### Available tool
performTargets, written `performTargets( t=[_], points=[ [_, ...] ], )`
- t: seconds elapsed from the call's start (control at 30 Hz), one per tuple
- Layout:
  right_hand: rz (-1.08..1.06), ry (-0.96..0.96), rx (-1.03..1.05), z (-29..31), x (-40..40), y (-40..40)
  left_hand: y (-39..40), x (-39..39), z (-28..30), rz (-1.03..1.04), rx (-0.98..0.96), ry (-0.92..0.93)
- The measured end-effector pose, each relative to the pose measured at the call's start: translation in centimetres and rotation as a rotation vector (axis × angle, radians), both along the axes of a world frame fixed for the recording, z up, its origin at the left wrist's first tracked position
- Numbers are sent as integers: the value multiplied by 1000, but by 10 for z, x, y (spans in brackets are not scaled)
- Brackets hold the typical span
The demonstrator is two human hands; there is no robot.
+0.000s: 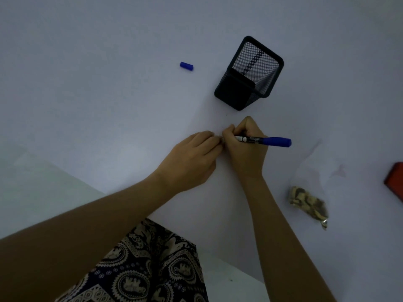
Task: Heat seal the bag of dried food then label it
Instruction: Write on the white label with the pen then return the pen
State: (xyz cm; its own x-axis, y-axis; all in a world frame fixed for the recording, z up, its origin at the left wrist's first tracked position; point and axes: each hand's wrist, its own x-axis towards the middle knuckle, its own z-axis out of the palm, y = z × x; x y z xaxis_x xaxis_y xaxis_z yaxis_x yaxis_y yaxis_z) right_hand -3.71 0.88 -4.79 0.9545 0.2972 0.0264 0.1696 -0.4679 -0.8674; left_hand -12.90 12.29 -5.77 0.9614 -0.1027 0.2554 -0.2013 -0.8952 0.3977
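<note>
My right hand [243, 147] grips a blue marker [265, 141] with its tip pointing left, down at the white table. My left hand [194, 158] rests palm down beside it, its fingertips touching the right hand's fingers. Whatever lies under the fingertips is hidden. The marker's blue cap [186, 66] lies alone farther back on the left. The clear bag of dried food [308, 203] lies on the table to the right of my right forearm, apart from both hands.
A black mesh pen holder [250, 73] stands just behind my hands. A red object [395, 182] pokes in at the right edge. The white table [109, 105] ends at its front edge near my patterned trousers [148, 264].
</note>
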Motion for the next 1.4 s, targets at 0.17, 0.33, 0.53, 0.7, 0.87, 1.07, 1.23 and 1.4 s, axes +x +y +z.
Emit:
performTargets(
  t=[0.17,0.33,0.53,0.7,0.87,1.07,1.23,1.4],
  points=[
    [10,-16,-16,0,0,-1,0,0,-1,-5,18,27],
    [31,-31,-22,-2,0,-1,0,0,-1,-7,20,41],
    [40,-49,-43,-5,1,-3,0,0,-1,-6,21,11],
    [34,-39,-60,-6,2,-3,0,0,-2,-3,26,-18],
    [43,-91,-109,-10,1,-3,-1,-1,-2,-4,34,-21],
    [15,-137,-143,-13,0,-3,-1,-1,-1,-2,34,-11],
    [-46,-288,-181,-12,-2,-4,-2,-1,-2,-8,32,-2],
    [44,-245,-87,-9,-5,-4,-1,-1,0,-9,20,-26]
  ],
)
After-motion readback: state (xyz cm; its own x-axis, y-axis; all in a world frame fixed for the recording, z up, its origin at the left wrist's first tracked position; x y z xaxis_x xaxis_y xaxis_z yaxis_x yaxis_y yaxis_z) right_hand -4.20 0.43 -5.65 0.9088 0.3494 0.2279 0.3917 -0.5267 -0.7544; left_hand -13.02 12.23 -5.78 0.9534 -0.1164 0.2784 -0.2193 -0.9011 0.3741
